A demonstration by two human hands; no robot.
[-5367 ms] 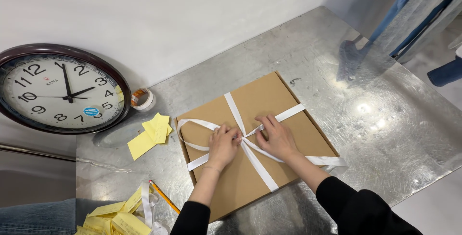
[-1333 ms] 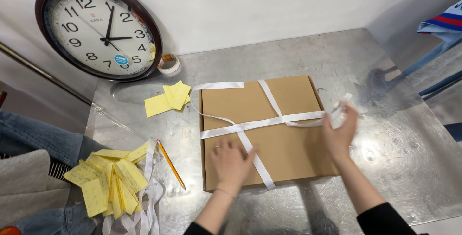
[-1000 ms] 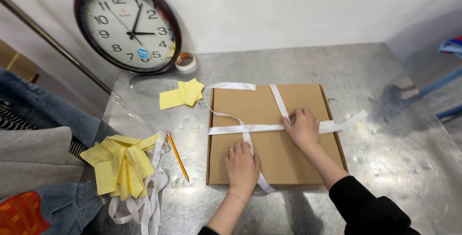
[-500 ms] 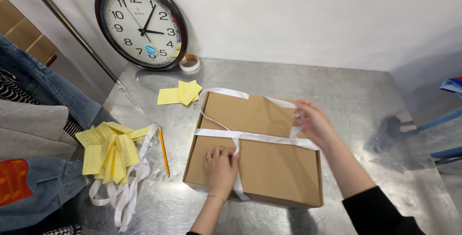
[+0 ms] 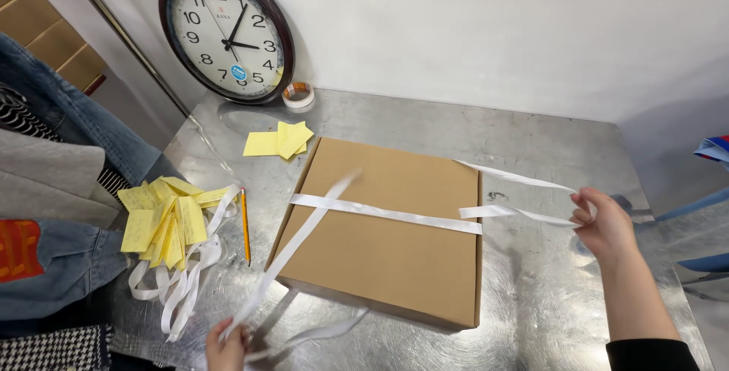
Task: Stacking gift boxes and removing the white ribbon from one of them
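On the metal table (image 5: 531,135) in front of you lies a flat brown cardboard box (image 5: 387,227), its long side running left to right. A white ribbon (image 5: 383,212) is wrapped around it. One band lies straight across the top, and a second band runs diagonally from the box top down past its near left edge.

Your left hand (image 5: 228,347), at the bottom edge of the view, is closed around the lower end of that diagonal band and pulls it toward you. Your right hand (image 5: 604,223), off the right side of the box, pinches two ribbon ends between fingers and thumb and holds them taut above the table.

Judging by how things lie, the ribbon is around the box and crossed on top, but no knot or bow is tied yet, and the ends are loose in your hands.

To the left of the box lie a pencil (image 5: 245,225), a fanned heap of yellow paper slips (image 5: 163,217) over more white ribbon, and a few yellow notes (image 5: 277,140) near the far left corner. A round wall clock (image 5: 226,31) leans against the wall, with a tape roll (image 5: 298,94) just beside it.
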